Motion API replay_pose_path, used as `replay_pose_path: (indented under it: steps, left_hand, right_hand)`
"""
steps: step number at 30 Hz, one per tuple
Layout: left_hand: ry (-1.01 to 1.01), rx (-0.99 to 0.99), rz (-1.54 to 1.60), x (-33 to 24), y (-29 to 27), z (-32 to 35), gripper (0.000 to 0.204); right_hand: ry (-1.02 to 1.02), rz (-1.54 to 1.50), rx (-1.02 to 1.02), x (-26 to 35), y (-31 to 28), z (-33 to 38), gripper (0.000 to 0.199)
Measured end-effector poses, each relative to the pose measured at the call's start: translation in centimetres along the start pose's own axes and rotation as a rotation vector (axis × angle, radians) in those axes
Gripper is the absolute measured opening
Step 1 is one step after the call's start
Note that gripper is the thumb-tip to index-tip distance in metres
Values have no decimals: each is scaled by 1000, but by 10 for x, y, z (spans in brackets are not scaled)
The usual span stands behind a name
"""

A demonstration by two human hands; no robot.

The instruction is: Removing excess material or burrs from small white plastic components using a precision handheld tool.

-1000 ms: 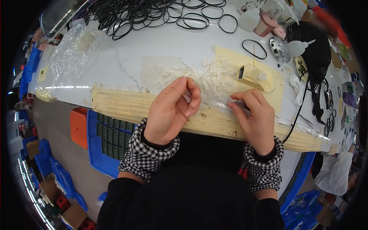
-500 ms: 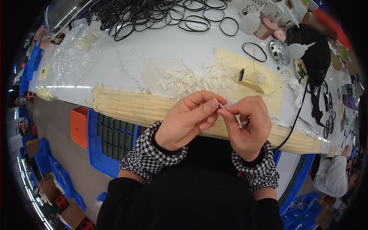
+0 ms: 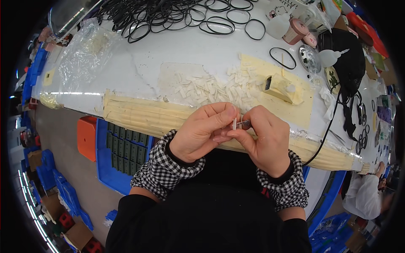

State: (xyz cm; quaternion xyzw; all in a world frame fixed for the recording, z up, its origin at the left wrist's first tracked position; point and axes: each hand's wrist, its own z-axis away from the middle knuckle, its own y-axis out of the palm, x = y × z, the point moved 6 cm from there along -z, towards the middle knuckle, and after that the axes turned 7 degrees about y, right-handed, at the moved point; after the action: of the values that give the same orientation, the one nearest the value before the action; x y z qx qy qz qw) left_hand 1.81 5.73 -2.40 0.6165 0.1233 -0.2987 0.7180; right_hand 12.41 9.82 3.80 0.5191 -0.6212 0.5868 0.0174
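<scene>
Close together at the table's front edge, both my hands work on one small spot. My left hand pinches a thin white strip between thumb and forefinger. My right hand is closed on a small silvery piece, whose end points at the strip; its kind is too small to make out. Just beyond my hands lies a loose pile of similar white strips, partly on a yellow sheet. On that sheet, right of the pile, sits a tape-wrapped yellow block with a dark opening.
Black rubber loops lie heaped at the back. Clear plastic wrap is at the left. A pink tub, a white squeeze bottle and a black cable are at the right. Below stand an orange stool and a blue crate.
My right hand has shifted slightly left and turned, bringing the silvery piece from inside its palm forward to the fingertips beside the strip. The strip now stands more upright.
</scene>
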Motion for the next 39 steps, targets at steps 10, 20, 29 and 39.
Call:
replay_pose_path:
  steps: [10, 20, 29, 39]
  left_hand:
    - [-5, 3, -87, -8, 0, 2, 21]
    - [-10, -9, -137, -6, -2, 2, 21]
    - [-6, -23, -207, -10, -1, 3, 26]
    - [30, -4, -196, -13, 0, 2, 22]
  right_hand:
    - [38, 60, 95, 1, 2, -2, 33]
    - [37, 151, 124, 2, 1, -1, 32]
    - [25, 128, 105, 3, 1, -2, 33]
    - [16, 172, 105, 4, -1, -2, 33]
